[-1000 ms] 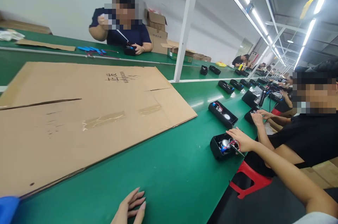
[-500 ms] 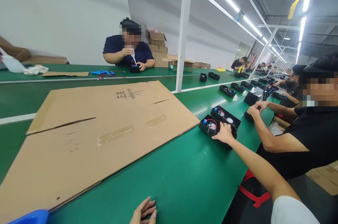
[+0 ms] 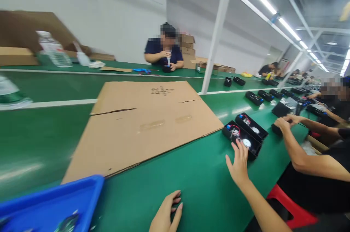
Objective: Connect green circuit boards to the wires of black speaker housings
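Note:
My right hand (image 3: 240,164) is open, its fingers spread just below the nearer of two open black housings (image 3: 255,148) that lie side by side on the green table. Blue parts, red wires and round silvery discs show inside the nearer housing and the farther housing (image 3: 253,127). My left hand (image 3: 167,213) hovers over or rests on the green table (image 3: 202,184) at the bottom centre, fingers apart and slightly curled, holding nothing. A large flat cardboard sheet (image 3: 153,115) lies beyond it.
A blue tray (image 3: 91,195) with small parts stands at the lower left. Clear bottles (image 3: 56,51) are at the left. A white post (image 3: 218,35) rises behind the cardboard. A person's hands (image 3: 286,122) work at the right; another person (image 3: 164,51) sits across.
My right hand has let go of the nearer black housing and drawn back toward me. The view has turned left, bringing the bottles and more of the blue tray into sight.

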The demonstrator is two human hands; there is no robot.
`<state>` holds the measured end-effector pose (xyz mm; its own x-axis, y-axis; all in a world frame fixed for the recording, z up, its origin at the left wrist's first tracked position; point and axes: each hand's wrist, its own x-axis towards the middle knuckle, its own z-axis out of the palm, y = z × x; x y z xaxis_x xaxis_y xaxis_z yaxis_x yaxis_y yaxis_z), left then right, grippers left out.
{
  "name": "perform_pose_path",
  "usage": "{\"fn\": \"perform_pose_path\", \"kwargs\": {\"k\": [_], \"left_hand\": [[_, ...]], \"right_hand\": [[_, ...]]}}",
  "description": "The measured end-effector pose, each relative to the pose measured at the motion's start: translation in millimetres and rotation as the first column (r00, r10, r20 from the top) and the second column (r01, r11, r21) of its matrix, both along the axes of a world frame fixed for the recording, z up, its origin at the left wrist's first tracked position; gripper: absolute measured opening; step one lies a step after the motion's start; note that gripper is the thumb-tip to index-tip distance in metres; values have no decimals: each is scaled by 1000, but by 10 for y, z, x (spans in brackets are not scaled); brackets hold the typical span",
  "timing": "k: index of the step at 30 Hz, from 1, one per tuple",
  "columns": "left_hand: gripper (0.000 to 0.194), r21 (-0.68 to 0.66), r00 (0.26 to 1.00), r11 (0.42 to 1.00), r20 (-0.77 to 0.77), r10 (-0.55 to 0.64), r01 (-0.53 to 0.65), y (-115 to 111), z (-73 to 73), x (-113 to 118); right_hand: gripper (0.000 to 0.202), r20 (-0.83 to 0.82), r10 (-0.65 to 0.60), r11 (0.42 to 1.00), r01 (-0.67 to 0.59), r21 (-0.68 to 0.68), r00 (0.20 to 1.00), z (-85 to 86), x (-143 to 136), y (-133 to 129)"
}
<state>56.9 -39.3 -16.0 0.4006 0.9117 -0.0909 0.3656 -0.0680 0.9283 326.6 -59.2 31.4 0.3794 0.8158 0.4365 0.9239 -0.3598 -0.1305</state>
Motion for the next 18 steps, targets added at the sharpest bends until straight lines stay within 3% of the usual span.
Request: {"fn": "perform_pose_path", "kwargs": {"k": [2,5,10,13,16,18], "left_hand": [[34,30,1000,999,19,-18,18,-9,19,9],[31,59,1000,998,21,15,-17,-70,120,16],[26,103,996,992,-49,77,-72,-173,459,-193],[19,154,971,973,-141,193,-171,11,731,-629],[19,245,886,911,-250,390,-331,475,1012,-1325],[18,311,788,839,-307,534,-447,845,1185,-1789]], "right_hand": [[43,-35,179,984,-179,18,983,-302,-339,-87],[49,-104,306,943,-317,-102,946,-684,-732,-149],[54,-69,396,865,-397,-306,916,-1033,-867,-70],[54,-28,405,850,-388,-356,914,-1114,-797,12],[53,55,395,872,-356,-336,917,-1129,-806,39],[51,90,383,885,-337,-321,919,-1122,-845,39]]}}
